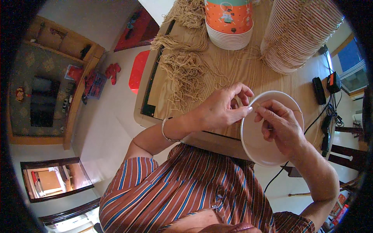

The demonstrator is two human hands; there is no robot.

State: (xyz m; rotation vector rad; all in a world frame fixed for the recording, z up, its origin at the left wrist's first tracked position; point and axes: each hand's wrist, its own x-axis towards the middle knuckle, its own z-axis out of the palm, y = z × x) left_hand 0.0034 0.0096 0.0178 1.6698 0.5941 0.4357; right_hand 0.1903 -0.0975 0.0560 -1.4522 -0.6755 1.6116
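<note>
At near edge of wooden table (pixel 268 83), between both hands: white tub (pixel 254 141), with open mouth upward. Impossible to tell whether resting on table or on lap. At left part of its rim, left hand (pixel 221 106), with fingers curled and thumb tip close; cannot tell if clamped or only touching. Over the mouth, right hand (pixel 285 126), with thumb and forefinger nearly together; cannot tell if pinching a thin strand.

Farther, to the left, tangled heaps of tan twine (pixel 186 72); beyond, orange stack (pixel 241 21) of tubs; to the right, taller pale stack (pixel 278 56) with strands across. Near right side, black cables (pixel 330 110).

Possible troubles, only as judgement: tipping of tub, from weak support at the edge; knotting of twine, from such loose heaps; leaning over of taller stack, from a pulled strand.

On orange surface, drawn figure; no brand, label or writing clear enough for reading.
</note>
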